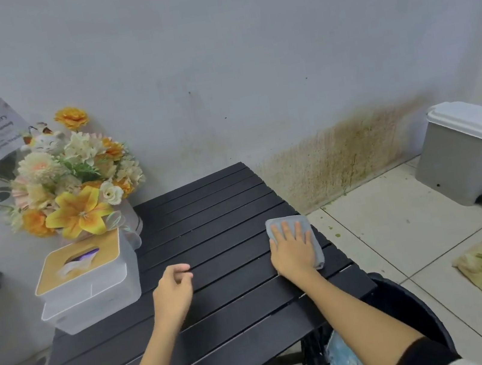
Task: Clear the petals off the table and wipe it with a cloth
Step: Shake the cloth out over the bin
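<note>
Nearest, a dark bin (pixel 411 307) sat tucked under the worktop's (pixel 224 327) right edge, likely parked there to catch what was swept off. Up on the black slats, the left hand (pixel 173 291) hovered low with fingers loosely curled, holding nothing, seemingly just kept out of the way. The right hand (pixel 293 251) lay flat, fingers straight, pressing the grey cloth (pixel 309 225) down near the right edge, palm weight doing the wiping. No petals showed on the slats, so clearing looked done. Beyond, a tissue box (pixel 87 279) and flower arrangement (pixel 75 183) sat pushed to the far-left corner, with a pedal bin (pixel 469 158) by the wall.
</note>
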`<state>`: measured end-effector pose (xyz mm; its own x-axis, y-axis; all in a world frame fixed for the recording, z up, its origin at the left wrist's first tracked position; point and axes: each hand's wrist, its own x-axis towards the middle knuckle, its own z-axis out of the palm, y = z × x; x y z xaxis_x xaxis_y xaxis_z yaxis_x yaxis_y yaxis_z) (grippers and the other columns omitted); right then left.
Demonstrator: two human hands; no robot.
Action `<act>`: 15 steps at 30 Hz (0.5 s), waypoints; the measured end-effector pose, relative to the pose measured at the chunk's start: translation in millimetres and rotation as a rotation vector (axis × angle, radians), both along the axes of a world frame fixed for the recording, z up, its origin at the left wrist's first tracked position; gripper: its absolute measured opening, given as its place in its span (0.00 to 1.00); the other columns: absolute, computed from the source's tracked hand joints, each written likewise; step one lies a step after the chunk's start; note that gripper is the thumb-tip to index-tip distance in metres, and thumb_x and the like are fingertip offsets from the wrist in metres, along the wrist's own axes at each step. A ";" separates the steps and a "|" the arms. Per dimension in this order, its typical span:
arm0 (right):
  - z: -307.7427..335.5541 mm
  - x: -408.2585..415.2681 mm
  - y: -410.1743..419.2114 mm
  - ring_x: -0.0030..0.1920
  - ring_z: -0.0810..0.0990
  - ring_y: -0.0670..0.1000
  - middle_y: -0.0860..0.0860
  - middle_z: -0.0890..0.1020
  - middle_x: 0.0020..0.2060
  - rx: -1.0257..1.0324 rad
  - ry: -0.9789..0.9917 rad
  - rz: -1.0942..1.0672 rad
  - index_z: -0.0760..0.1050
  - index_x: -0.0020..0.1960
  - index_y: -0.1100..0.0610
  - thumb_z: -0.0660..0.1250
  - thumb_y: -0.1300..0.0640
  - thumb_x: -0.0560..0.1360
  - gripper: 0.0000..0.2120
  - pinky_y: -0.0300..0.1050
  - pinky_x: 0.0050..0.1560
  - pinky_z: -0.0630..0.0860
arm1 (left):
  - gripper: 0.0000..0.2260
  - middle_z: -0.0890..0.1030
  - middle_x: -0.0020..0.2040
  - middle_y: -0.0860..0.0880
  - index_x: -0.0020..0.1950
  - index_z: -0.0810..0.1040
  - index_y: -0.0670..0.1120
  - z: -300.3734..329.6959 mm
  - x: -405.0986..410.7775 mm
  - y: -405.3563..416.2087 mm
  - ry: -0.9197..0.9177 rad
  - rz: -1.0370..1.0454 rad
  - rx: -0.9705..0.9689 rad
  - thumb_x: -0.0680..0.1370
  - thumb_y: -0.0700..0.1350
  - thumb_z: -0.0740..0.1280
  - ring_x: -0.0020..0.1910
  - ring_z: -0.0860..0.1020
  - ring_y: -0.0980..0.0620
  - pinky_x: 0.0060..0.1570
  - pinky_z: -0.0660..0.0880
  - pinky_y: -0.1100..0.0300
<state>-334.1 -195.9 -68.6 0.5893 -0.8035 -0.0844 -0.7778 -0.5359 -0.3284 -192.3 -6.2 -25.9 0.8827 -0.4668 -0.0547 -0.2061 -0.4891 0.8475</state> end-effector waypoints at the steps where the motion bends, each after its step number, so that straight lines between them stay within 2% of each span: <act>1: -0.4 4.6 7.0 0.77 0.43 0.58 0.50 0.49 0.77 -0.011 0.000 0.024 0.46 0.77 0.50 0.40 0.48 0.82 0.24 0.55 0.76 0.43 | 0.07 0.80 0.46 0.48 0.52 0.76 0.47 -1.4 7.4 12.7 -0.052 0.046 0.005 0.77 0.39 0.61 0.51 0.77 0.45 0.52 0.70 0.54; 2: -0.1 8.6 19.1 0.77 0.45 0.57 0.49 0.52 0.77 -0.021 -0.009 0.072 0.49 0.77 0.50 0.35 0.46 0.81 0.26 0.54 0.76 0.45 | 0.07 0.80 0.48 0.46 0.52 0.76 0.46 -3.7 13.6 25.8 -0.079 0.098 0.007 0.78 0.39 0.61 0.52 0.77 0.43 0.53 0.70 0.53; 4: 3.4 17.4 52.8 0.76 0.49 0.57 0.48 0.57 0.76 -0.032 -0.082 0.221 0.53 0.76 0.50 0.20 0.39 0.70 0.42 0.53 0.75 0.49 | 0.08 0.80 0.51 0.43 0.53 0.76 0.45 -10.3 21.9 45.7 -0.082 0.214 0.004 0.78 0.39 0.59 0.54 0.76 0.41 0.55 0.70 0.51; 5: 0.7 24.3 73.7 0.76 0.52 0.57 0.48 0.59 0.75 -0.013 -0.093 0.299 0.55 0.75 0.50 0.18 0.38 0.65 0.48 0.52 0.75 0.50 | 0.09 0.80 0.52 0.42 0.54 0.76 0.44 -13.8 23.7 52.5 -0.080 0.263 0.004 0.78 0.39 0.59 0.55 0.75 0.40 0.55 0.70 0.51; 6: 1.1 31.1 96.8 0.75 0.56 0.57 0.48 0.63 0.74 -0.029 -0.082 0.390 0.59 0.74 0.49 0.18 0.40 0.65 0.48 0.51 0.74 0.54 | 0.09 0.80 0.53 0.42 0.55 0.76 0.43 -16.2 24.3 58.2 -0.082 0.303 0.002 0.78 0.39 0.58 0.55 0.75 0.39 0.54 0.69 0.52; 8: 2.7 48.5 145.5 0.70 0.69 0.56 0.47 0.74 0.67 -0.075 -0.096 0.481 0.71 0.67 0.47 0.24 0.44 0.75 0.41 0.48 0.69 0.66 | 0.09 0.80 0.54 0.40 0.55 0.76 0.41 -19.3 26.6 68.8 -0.087 0.349 -0.015 0.78 0.39 0.58 0.55 0.75 0.39 0.54 0.69 0.51; 9: 1.4 57.2 170.3 0.70 0.68 0.56 0.47 0.74 0.67 -0.075 -0.123 0.556 0.71 0.67 0.47 0.29 0.46 0.78 0.35 0.49 0.69 0.65 | 0.09 0.80 0.54 0.40 0.54 0.76 0.41 -20.0 29.2 74.9 -0.089 0.359 -0.027 0.78 0.39 0.58 0.55 0.75 0.39 0.54 0.70 0.51; 11: -2.4 74.0 209.0 0.76 0.54 0.58 0.51 0.63 0.74 0.022 -0.110 0.771 0.62 0.73 0.49 0.36 0.45 0.76 0.31 0.52 0.75 0.49 | 0.09 0.80 0.53 0.40 0.53 0.76 0.41 -18.3 35.9 89.1 -0.096 0.381 -0.051 0.78 0.38 0.58 0.54 0.76 0.39 0.54 0.70 0.50; 12: -2.1 82.0 221.8 0.76 0.49 0.58 0.51 0.58 0.76 0.089 -0.098 0.800 0.59 0.74 0.49 0.38 0.44 0.75 0.31 0.53 0.75 0.43 | 0.09 0.80 0.53 0.40 0.53 0.77 0.41 -15.4 39.5 97.1 -0.106 0.400 -0.056 0.78 0.38 0.58 0.54 0.76 0.40 0.55 0.71 0.49; 15: 5.8 110.8 233.0 0.77 0.45 0.55 0.50 0.55 0.76 0.147 -0.115 0.776 0.55 0.75 0.48 0.44 0.42 0.79 0.26 0.52 0.75 0.40 | 0.10 0.79 0.55 0.41 0.56 0.77 0.40 -7.3 58.3 121.7 -0.144 0.433 -0.074 0.78 0.38 0.58 0.56 0.76 0.41 0.56 0.70 0.49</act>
<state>-223.2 37.1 -62.8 0.9873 -0.1460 -0.0627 -0.1578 -0.8553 -0.4936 -134.0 115.5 -33.2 0.9934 -0.0514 0.1022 -0.1142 -0.4951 0.8613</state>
